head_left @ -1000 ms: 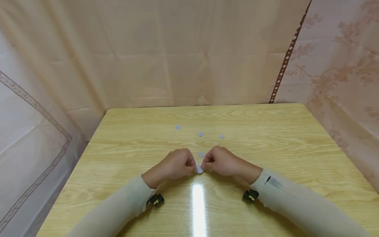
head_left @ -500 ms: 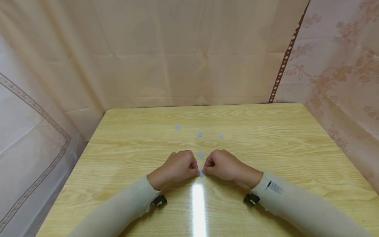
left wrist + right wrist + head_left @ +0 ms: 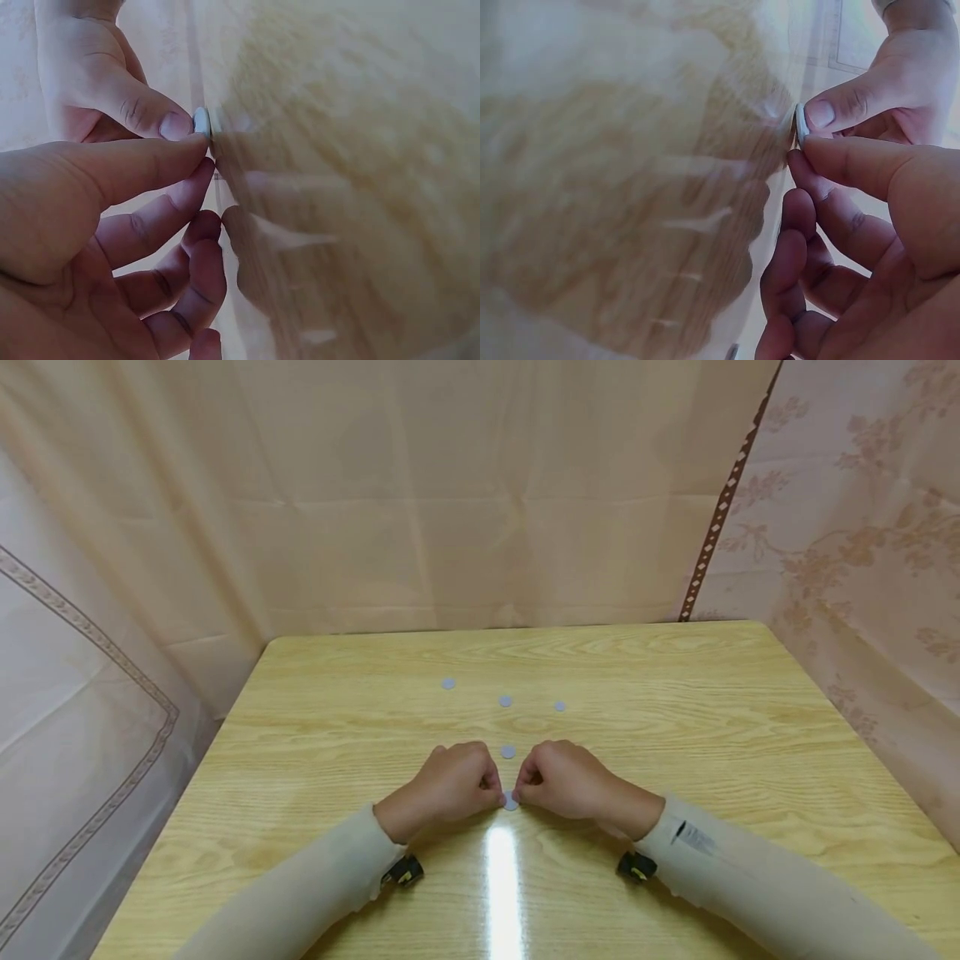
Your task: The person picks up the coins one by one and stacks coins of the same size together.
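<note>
A small flat pale-grey disc lies on the table at the front of a loose group. My left hand pinches its left edge and my right hand its right edge, fingers curled and fingertips low at the tabletop. The left wrist view shows the disc nearly edge-on between the two thumbs, and the right wrist view shows its thin rim the same way. Just behind the hands, in the gap between them, lies a second grey disc.
Three more grey discs lie farther back: one at left, one in the middle, a smaller one at right. The wood-grain table ends at a beige curtain. A bright glare strip shows at the front.
Over the last second both hands and the front disc have shifted slightly toward me. Since half a second ago they have barely moved, and the other discs lie as before.
</note>
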Tool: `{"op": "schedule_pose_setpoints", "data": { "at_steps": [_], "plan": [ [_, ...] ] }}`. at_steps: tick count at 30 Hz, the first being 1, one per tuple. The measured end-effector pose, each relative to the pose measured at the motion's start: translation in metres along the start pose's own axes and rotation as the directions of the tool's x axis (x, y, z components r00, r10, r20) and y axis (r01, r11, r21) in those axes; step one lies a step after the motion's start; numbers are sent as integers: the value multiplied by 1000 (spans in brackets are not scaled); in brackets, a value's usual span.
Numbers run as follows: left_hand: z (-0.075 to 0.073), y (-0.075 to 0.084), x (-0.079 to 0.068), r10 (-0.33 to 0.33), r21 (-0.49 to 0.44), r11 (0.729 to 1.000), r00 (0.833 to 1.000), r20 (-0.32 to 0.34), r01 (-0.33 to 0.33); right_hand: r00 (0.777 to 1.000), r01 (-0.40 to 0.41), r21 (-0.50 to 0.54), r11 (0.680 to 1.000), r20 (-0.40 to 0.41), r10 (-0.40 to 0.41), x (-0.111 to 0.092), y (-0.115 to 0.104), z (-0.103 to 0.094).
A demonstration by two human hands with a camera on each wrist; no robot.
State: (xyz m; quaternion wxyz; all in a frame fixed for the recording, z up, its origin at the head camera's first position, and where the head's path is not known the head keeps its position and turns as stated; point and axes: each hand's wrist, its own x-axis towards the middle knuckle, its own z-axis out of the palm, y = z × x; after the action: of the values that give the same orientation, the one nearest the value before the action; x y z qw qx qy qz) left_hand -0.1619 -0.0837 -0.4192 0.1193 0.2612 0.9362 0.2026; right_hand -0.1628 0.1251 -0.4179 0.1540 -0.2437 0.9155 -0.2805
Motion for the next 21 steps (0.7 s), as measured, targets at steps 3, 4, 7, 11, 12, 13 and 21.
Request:
{"op": "schedule_pose_setpoints", "data": {
  "at_steps": [3, 4, 7, 11, 12, 13, 21],
  "plan": [
    [1, 1, 0, -6, 1, 1000, 1000, -7, 6, 1000, -4, -16, 1000, -10, 4, 0, -1, 0],
    [1, 1, 0, -7, 2, 1000, 1000, -8, 7, 1000, -5, -20, 1000, -12, 5, 0, -1, 0],
    [1, 1, 1, -8, 0, 1000, 1000, -10, 8, 1000, -8, -21, 1000, -17, 7, 1, -1, 1],
    [2, 0, 2, 4, -28, 1000, 1000, 6, -4, 1000, -12, -16, 1000, -20, 11, 1, 0, 1],
    [2, 0, 2, 9, -38, 999, 1000, 11, -8, 1000, -12, -17, 1000, -21, 11, 1, 0, 1],
    [2, 0, 2, 13, -46, 999, 1000, 12, -13, 1000, -10, -18, 1000, -22, 9, 1, 0, 1],
    [2, 0, 3, 12, -48, 999, 1000, 16, -12, 1000, 14, 11, 1000, -12, -14, 1, 2, 1]
  ]
}}
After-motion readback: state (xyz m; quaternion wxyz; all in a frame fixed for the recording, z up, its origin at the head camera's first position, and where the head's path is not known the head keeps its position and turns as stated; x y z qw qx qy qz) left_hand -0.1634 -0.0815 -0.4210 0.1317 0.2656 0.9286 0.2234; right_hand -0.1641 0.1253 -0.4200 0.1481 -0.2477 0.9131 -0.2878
